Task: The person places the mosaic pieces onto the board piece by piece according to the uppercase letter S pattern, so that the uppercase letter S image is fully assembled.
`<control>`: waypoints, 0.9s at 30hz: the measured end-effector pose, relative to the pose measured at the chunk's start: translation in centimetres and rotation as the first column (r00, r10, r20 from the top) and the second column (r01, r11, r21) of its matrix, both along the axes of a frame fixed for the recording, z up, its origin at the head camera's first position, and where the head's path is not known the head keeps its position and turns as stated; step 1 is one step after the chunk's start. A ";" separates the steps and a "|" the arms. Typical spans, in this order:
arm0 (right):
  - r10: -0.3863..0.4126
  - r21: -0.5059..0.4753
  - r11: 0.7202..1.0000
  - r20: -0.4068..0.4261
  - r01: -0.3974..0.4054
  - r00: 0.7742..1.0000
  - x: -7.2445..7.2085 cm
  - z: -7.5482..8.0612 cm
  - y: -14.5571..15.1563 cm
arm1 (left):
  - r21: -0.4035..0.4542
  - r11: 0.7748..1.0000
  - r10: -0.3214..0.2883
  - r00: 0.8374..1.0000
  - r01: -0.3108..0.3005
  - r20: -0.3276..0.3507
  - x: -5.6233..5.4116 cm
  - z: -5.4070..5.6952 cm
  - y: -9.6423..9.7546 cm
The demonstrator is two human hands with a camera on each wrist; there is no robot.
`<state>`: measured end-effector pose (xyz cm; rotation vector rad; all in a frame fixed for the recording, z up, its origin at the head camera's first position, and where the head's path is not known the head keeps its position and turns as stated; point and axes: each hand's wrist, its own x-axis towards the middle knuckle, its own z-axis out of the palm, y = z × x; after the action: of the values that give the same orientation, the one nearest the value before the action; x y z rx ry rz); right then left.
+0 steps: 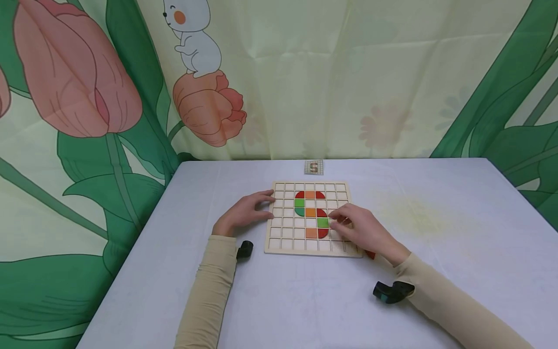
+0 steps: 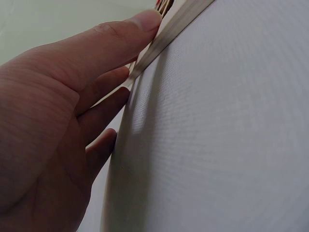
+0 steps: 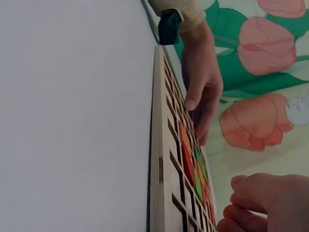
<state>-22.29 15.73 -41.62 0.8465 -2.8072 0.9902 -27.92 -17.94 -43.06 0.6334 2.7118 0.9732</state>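
A wooden grid board [image 1: 284,232] lies on the white table with red, orange and green pieces set in some of its squares. My left hand [image 1: 250,209] rests at the board's left edge, its thumb [image 2: 147,21] on the rim and its fingers slightly bent alongside. Over the right part of the board is my right hand [image 1: 359,228], thumb and index tips apart beside a green square [image 1: 322,222]. No piece shows between those fingers. Just below that square sits a red rounded piece [image 1: 323,233], with an orange square [image 1: 311,233] to its left.
A small card with a grid picture [image 1: 314,167] lies behind the board. Part of a red piece [image 1: 370,254] shows beside the board's near right corner, under the right hand. A printed flower curtain [image 1: 305,97] hangs behind the table.
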 end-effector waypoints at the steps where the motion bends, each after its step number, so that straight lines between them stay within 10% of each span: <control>1: -0.013 0.003 1.000 0.000 0.013 1.000 0.0 0.0 0.6 | -0.002 1.000 -0.001 1.000 0.001 0.001 0.0 0.0 0.0; 15: -0.091 0.112 0.990 0.015 0.089 0.996 1.4 -0.2 8.7 | 0.005 1.000 0.002 1.000 -0.002 0.009 -0.1 0.1 0.0; 27: -0.060 0.138 0.989 0.072 0.050 0.996 2.4 -0.2 9.9 | -0.003 1.000 0.009 1.000 -0.009 0.015 0.0 0.0 0.1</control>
<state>-19.92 25.64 -41.83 0.7547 -2.9736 0.8490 -27.95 -17.88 -43.07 0.6112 2.7049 0.9714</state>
